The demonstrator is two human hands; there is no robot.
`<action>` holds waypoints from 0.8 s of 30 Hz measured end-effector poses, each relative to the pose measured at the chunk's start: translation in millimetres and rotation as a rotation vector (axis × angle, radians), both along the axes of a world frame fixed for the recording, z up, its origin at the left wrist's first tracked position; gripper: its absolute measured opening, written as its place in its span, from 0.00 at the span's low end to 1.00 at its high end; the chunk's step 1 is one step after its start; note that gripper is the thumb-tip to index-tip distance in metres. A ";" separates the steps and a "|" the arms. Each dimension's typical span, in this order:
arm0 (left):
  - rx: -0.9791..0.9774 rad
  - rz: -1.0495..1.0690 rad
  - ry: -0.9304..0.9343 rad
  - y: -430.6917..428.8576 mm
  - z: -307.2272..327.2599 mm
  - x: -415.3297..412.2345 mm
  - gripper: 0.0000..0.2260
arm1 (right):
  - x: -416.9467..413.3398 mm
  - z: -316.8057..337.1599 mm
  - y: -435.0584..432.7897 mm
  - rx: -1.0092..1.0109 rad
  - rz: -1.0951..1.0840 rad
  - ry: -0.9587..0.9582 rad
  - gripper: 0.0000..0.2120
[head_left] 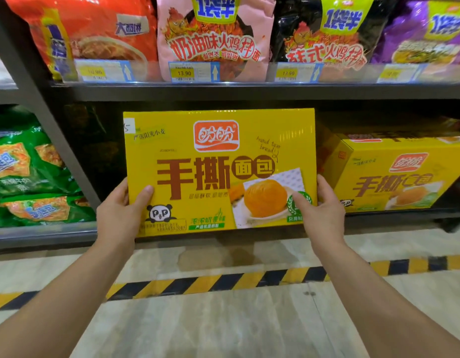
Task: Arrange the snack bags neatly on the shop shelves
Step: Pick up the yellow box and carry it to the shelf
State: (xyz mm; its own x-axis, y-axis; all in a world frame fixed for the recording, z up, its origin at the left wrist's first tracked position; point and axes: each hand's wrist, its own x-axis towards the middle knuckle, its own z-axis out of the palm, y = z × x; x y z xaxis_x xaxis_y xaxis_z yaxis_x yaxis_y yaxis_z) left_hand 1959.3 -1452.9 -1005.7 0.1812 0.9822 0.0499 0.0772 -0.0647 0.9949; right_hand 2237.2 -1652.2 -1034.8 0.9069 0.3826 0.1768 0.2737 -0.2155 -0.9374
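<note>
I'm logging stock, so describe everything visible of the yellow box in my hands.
The yellow box is flat, glossy cardboard, printed with a red logo, brown Chinese lettering, a panda and a bread photo. It is held upright, face toward the camera, before the lower shelf. The left hand and right hand grip its lower sides.

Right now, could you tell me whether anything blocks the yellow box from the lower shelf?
Nothing visible does. The left hand and right hand grip the yellow box before a gap on the lower shelf; a second yellow box sits to its right. Behind the box is hidden.
</note>
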 end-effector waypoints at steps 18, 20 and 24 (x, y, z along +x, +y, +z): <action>0.054 0.013 -0.023 19.6 -2.2 15.8 0.17 | 3.5 12.5 15.1 -0.070 -0.064 -0.018 0.33; 0.068 0.012 -0.031 17.6 -2.9 16.1 0.17 | -1.6 15.0 14.4 -0.057 -0.067 -0.015 0.33; 0.078 0.023 -0.024 17.7 -3.0 17.3 0.15 | -6.2 18.2 16.1 -0.078 -0.076 -0.005 0.33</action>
State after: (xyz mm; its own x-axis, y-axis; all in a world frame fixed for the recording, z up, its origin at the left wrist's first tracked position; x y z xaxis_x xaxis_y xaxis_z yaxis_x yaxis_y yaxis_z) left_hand 1976.6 -1435.2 -1008.7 0.1562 0.9790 0.1307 0.0555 -0.1408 0.9885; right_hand 2231.0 -1636.1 -1016.7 0.9329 0.3259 0.1535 0.2583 -0.3080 -0.9156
